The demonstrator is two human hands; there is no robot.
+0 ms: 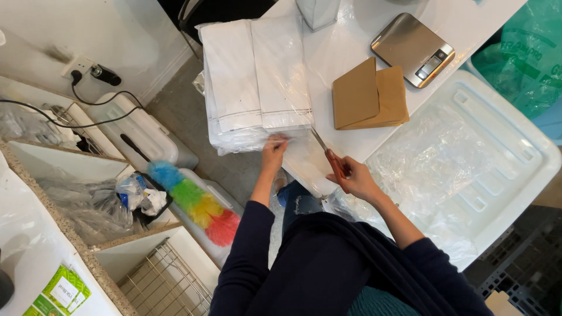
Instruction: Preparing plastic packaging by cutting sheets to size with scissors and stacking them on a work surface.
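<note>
Clear, slippery film is wrapping the soft stack of white linens (pixel 257 82) on the tabletop (pixel 351 41); left hand (pixel 274 149) fingers are pinching its loose near edge, right hand (pixel 351 175) is gripping red-handled scissors (pixel 328 153), likely best there.

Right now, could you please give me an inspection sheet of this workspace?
Surface: white table, partly covered.
Job's things: stack of white linens in clear plastic; scissors.
Clutter: folded brown envelopes, steel scale, clear plastic lid.
Hands: left hand pinches the plastic edge; right hand holds the scissors.
Cables: black cable from the wall socket.
Surroundings: rainbow duster, wire basket, green bag.
</note>
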